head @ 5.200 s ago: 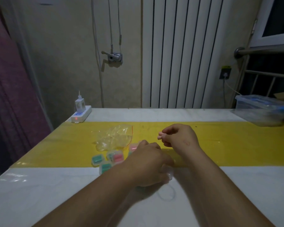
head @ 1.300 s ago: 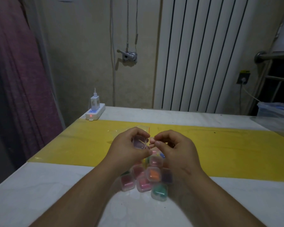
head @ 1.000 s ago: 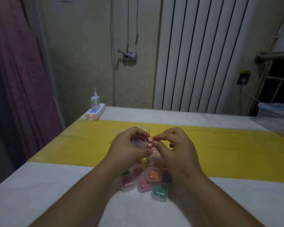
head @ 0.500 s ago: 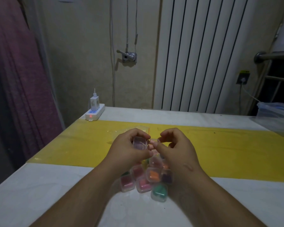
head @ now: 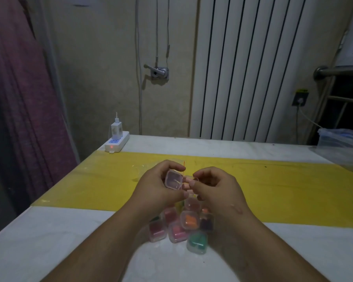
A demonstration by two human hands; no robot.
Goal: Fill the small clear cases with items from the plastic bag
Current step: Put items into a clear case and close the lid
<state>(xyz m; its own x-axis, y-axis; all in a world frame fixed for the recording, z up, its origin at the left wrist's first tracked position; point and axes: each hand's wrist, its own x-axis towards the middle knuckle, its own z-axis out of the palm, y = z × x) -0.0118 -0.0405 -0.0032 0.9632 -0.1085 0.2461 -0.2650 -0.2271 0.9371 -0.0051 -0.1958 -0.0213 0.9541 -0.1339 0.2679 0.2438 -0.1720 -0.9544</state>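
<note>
At frame centre, the left hand point(head: 157, 190) grips a small clear case point(head: 173, 179) while the right hand point(head: 216, 190) pinches its edge. Filled cases point(head: 183, 224) cluster below on the worktop point(head: 49, 241).

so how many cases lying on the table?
7, one cluster: dark red, pink, green nearest; red, orange, purple behind; pale red farthest. More may be hidden.

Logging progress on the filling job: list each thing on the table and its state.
Held case: open, lid swung right, in both hands.
Left hand: grips the case.
Right hand: pinches the lid.
Filled cases: closed, clustered on the table.
Bag: lying behind the hands.
Power strip: light on.
</note>
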